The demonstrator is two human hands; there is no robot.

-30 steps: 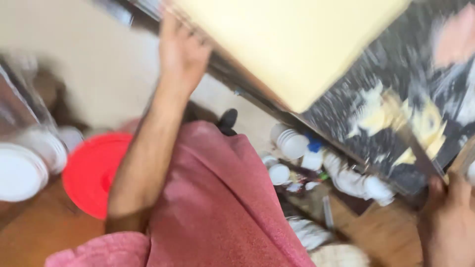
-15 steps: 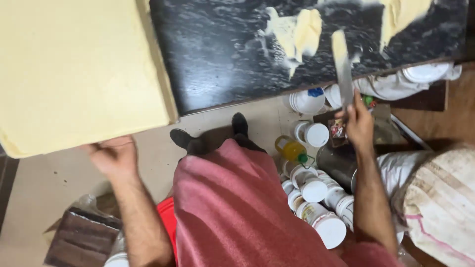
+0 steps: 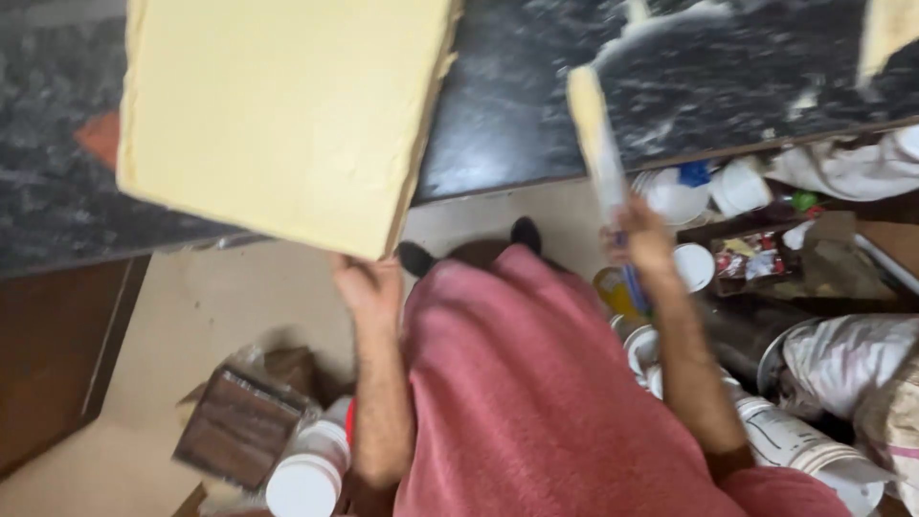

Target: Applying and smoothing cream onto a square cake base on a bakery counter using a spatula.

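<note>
A large pale yellow square slab (image 3: 282,115) lies partly over the edge of a black marbled counter (image 3: 536,105). My left hand (image 3: 369,285) holds the slab's overhanging near corner from below. My right hand (image 3: 637,244) grips a long flat spatula (image 3: 595,134) whose blade is smeared with pale yellow cream and points up over the counter edge. Smears of the same cream (image 3: 670,19) lie on the counter to the right. A pink cloth (image 3: 536,383) covers my lap between both arms.
White tubs and lids (image 3: 689,196) crowd a shelf under the counter at right. A white sack (image 3: 847,354) and a paper bucket (image 3: 804,445) stand at lower right. A brown box (image 3: 239,426) and a white jar (image 3: 306,479) sit at lower left.
The view has swung, so the slab now sits higher and more central. My left hand has risen to the slab's corner. My right hand with the spatula has shifted left.
</note>
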